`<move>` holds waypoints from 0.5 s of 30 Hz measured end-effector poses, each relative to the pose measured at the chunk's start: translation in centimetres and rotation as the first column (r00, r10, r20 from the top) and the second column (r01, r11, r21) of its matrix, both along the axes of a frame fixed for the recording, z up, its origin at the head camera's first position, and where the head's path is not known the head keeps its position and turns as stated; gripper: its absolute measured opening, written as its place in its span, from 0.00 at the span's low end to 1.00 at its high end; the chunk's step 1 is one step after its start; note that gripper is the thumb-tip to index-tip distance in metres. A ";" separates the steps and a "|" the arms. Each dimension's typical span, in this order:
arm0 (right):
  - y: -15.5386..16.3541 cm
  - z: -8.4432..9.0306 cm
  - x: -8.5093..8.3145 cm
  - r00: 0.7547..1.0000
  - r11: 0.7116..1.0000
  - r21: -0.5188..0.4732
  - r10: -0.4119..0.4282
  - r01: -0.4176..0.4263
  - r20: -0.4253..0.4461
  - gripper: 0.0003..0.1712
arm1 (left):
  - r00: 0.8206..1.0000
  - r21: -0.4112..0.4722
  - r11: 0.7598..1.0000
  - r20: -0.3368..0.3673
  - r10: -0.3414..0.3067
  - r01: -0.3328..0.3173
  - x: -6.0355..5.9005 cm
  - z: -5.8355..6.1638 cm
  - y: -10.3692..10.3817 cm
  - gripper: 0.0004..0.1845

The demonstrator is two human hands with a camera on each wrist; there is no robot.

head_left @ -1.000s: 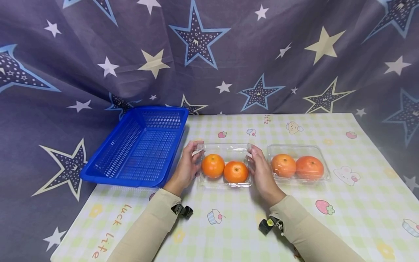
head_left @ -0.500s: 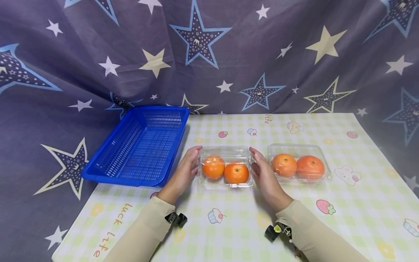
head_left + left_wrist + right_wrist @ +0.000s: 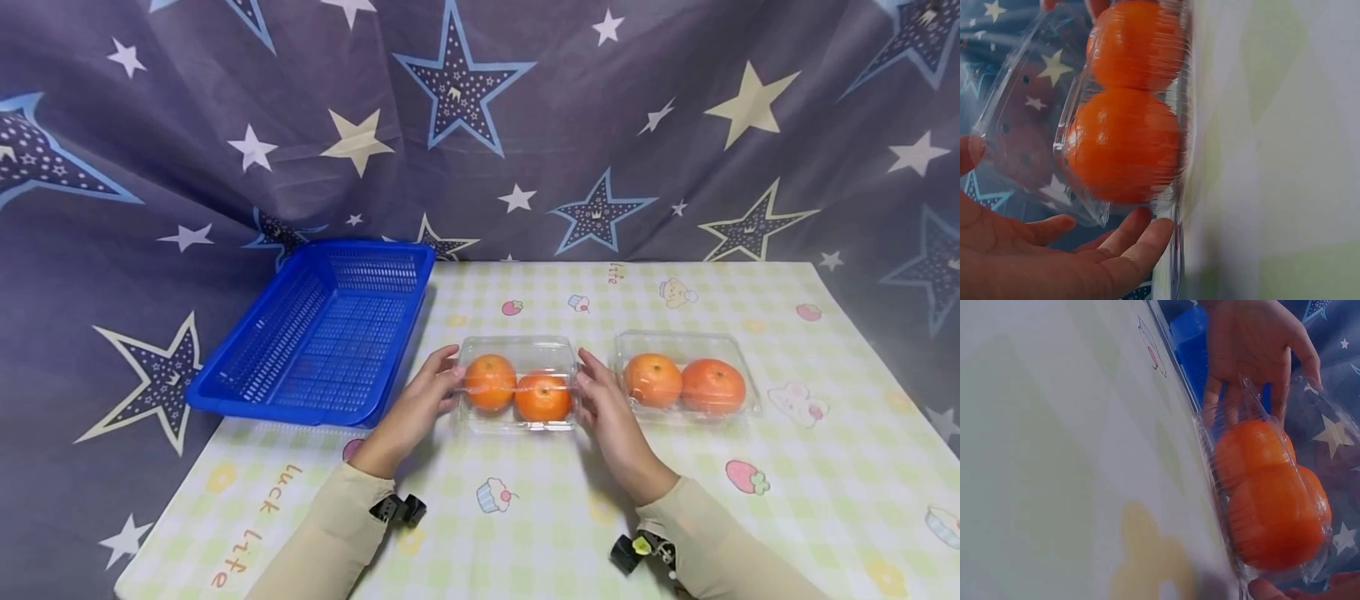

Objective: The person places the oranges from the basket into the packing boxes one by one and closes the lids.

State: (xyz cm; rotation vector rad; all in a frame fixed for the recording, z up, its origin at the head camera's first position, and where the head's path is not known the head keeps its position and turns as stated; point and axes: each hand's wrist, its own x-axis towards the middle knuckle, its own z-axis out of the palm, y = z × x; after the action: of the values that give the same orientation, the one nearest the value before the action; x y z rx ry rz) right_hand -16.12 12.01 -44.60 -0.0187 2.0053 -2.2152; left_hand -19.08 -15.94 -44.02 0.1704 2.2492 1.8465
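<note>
A clear clamshell box [image 3: 517, 383] sits near the middle of the checked tablecloth [image 3: 750, 533], with two oranges [image 3: 491, 382] side by side inside it and its lid hanging part-way down over them — not pressed flat. The left hand [image 3: 420, 404] is at the box's left end, fingers nearly straight, their tips touching the box's left wall and rim; from the left wrist view the fingers [image 3: 1141, 244] lie stretched under the box's edge rather than curled round it, and the lid [image 3: 1022, 125] stands away from the fruit. The right hand [image 3: 603, 408] mirrors it at the right end, fingers extended, tips against the box's right edge — touching, not gripping as far as can be seen. In the right wrist view only a fingertip [image 3: 1266, 590] shows by the near corner of the box. To the right, just apart, a second clear box [image 3: 686, 383] holds two more oranges with its lid down. To the far left, a blue basket [image 3: 322, 333] rests partly off the table's left edge. A dark curtain [image 3: 480, 125] printed with stars hangs behind everything.
</note>
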 end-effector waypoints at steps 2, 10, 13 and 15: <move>0.0 -0.1 0.3 1.000 1.000 0.003 -0.003 0.003 0.007 0.35 | 1.000 -0.027 1.000 0.016 0.003 -0.003 0.2 0.0 -0.2 0.35; 0.2 -0.3 0.6 0.999 0.998 0.054 -0.029 0.029 -0.014 0.35 | 1.000 -0.172 0.985 0.024 0.014 -0.010 0.6 -0.1 -0.7 0.37; 0.3 -0.5 0.7 0.999 0.992 0.123 -0.039 0.040 -0.014 0.36 | 1.000 -0.161 0.987 0.000 -0.002 0.001 0.4 -0.4 -0.5 0.37; 0.4 -0.6 0.8 0.999 0.982 0.187 -0.039 0.042 -0.021 0.36 | 1.000 -0.150 0.989 -0.013 -0.012 0.010 0.3 -0.7 -0.5 0.38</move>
State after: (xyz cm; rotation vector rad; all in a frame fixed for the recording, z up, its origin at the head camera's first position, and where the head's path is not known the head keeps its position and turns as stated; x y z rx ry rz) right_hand -15.37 12.39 -45.24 0.0250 2.2337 -2.0460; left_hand -18.77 -16.39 -44.70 0.1694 2.3797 1.6672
